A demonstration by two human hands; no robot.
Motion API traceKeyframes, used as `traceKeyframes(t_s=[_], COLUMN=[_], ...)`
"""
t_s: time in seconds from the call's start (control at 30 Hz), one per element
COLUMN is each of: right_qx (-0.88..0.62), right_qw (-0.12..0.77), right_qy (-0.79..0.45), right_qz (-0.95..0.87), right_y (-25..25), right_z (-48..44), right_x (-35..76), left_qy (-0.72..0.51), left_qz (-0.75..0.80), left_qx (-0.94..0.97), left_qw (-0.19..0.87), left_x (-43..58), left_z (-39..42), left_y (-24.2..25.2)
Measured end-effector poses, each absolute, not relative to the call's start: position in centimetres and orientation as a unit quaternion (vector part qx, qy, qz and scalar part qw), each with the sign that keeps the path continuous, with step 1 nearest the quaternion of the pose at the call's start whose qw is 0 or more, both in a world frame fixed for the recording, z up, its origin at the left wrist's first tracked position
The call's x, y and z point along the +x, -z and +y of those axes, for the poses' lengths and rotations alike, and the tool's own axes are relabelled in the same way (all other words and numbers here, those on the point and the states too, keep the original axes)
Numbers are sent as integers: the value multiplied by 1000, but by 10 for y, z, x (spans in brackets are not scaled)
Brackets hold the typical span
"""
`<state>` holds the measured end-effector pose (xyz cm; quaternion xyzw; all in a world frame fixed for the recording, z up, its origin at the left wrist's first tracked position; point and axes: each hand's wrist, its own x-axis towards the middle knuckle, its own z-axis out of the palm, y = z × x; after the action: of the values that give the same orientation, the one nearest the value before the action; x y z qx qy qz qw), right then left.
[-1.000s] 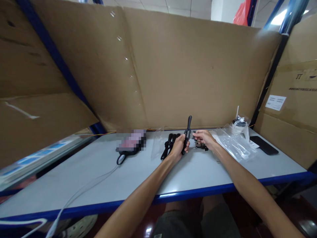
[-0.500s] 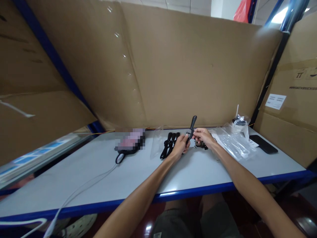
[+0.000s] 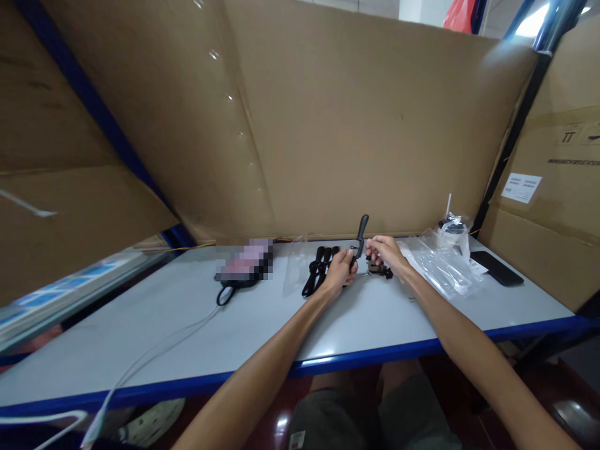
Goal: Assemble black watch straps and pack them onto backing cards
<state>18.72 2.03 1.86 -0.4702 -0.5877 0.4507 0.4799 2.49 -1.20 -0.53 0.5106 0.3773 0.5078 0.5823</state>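
Observation:
My left hand (image 3: 340, 272) is closed around the lower end of a long black plastic blade (image 3: 360, 234) that stands nearly upright above the grey table (image 3: 262, 325). My right hand (image 3: 383, 251) pinches the same blade near its middle, fingers together. Just under my right hand lies a small dark part (image 3: 380, 271) on the table. Several more black blades (image 3: 320, 269) lie side by side to the left of my left hand.
Clear plastic bags (image 3: 438, 265) and a bagged round part (image 3: 452, 228) lie at the right, with a black phone (image 3: 497, 267) beyond them. A black pouch with a loop (image 3: 233, 289) and a white cable (image 3: 154, 356) lie at the left. Cardboard walls stand behind and on both sides.
The blade has moved right and lower, from my left hand alone to both hands. My right hand rose from the small dark part and took hold of the blade.

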Motion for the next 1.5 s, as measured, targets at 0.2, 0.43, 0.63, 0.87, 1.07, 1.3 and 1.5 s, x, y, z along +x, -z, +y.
traceKeyframes(t_s=[0.2, 0.43, 0.63, 0.87, 1.07, 1.3, 1.5], right_qx=[-565, -599, -560, -480, -501, -501, -516], right_qw=[435, 369, 304, 160, 117, 109, 112], right_qy=[-173, -64, -103, -155, -121, -92, -111], right_qz=[-679, -708, -764, -848, -849, -854, -842], right_y=[-22, -23, -22, -19, -18, -20, -26], right_z=[21, 19, 19, 8, -1, -8, -13], right_x=[202, 203, 206, 197, 188, 185, 187], left_qy=[-533, -536, -545, -545, -540, -540, -539], left_qz=[401, 398, 401, 403, 409, 406, 402], left_qx=[481, 477, 468, 474, 493, 509, 505], left_qw=[569, 572, 569, 562, 547, 533, 542], left_x=[20, 19, 20, 20, 22, 23, 22], left_z=[-8, -9, -8, -8, -9, -10, -8], left_y=[7, 4, 5, 5, 6, 7, 7])
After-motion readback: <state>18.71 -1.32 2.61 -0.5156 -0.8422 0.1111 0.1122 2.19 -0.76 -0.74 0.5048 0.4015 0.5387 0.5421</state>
